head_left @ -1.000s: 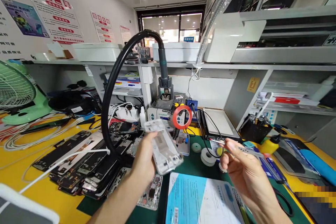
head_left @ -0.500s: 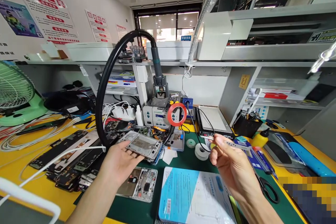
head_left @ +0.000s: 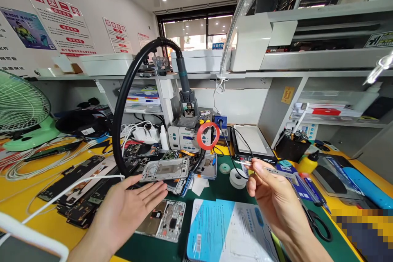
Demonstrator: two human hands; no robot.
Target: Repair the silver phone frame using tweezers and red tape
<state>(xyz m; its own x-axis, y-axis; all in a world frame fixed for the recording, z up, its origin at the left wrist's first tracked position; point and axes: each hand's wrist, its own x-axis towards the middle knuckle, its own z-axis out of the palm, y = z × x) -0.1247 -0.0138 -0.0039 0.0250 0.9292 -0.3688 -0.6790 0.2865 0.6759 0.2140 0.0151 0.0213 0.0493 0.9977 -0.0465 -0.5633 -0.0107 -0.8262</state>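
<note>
My left hand [head_left: 132, 202] is open, palm up, with its fingers stretched out just in front of a silver phone frame [head_left: 166, 169]. That frame lies on other phone parts, and my fingertips are close to its near edge. Below it, another phone frame [head_left: 170, 219] with bare metal inside lies on the green mat, partly behind my left hand. My right hand [head_left: 273, 192] pinches a slim metal hand tool [head_left: 281, 172] with small holes along its flat handle. Its thin tip points left; its exact kind is unclear.
A blue-and-white package [head_left: 227, 229] lies in front. Black scissors [head_left: 319, 225] are at right. A thick black hose [head_left: 118, 110] arches from the hot-air station [head_left: 184, 135]. White tape [head_left: 238, 178] sits on the mat. Phone parts [head_left: 76, 208] pile up left, crossed by a white cable [head_left: 70, 186].
My left hand has let go of the silver phone frame and moved left and down, opening its fingers. The frame now rests on the pile. My right hand keeps the tool nearly still.
</note>
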